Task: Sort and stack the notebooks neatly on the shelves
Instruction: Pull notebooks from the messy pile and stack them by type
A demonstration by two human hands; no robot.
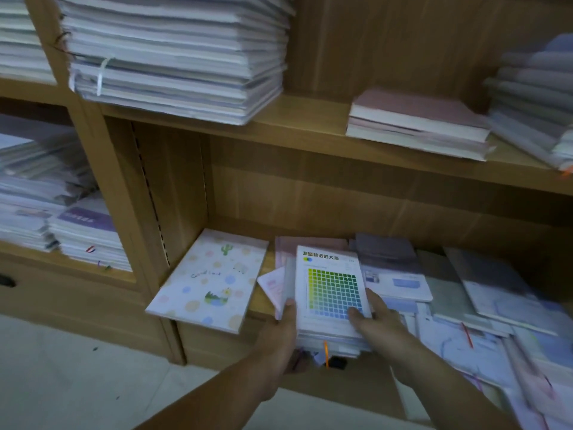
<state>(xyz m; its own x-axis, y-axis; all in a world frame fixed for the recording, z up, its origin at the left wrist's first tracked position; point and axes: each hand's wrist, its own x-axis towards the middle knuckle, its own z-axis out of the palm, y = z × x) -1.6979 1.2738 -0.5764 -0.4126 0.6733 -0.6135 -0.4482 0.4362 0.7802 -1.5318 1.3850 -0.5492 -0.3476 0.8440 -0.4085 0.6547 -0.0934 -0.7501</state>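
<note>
Just left of the left hand, a white cactus-and-dots patterned notebook (210, 280) lies tilted, its near corner overhanging the wooden lower shelf (263, 301). The left hand (279, 333) grips the left edge of a thick pile of notebooks topped by a white cover with a green-to-blue grid (331, 280). The right hand (378, 321) clasps the pile's right edge, thumb on the cover. The pile sits between both hands, equally near each, its long axis running away into the shelf. Right of the right hand sprawl loose pale notebooks (465, 305).
</note>
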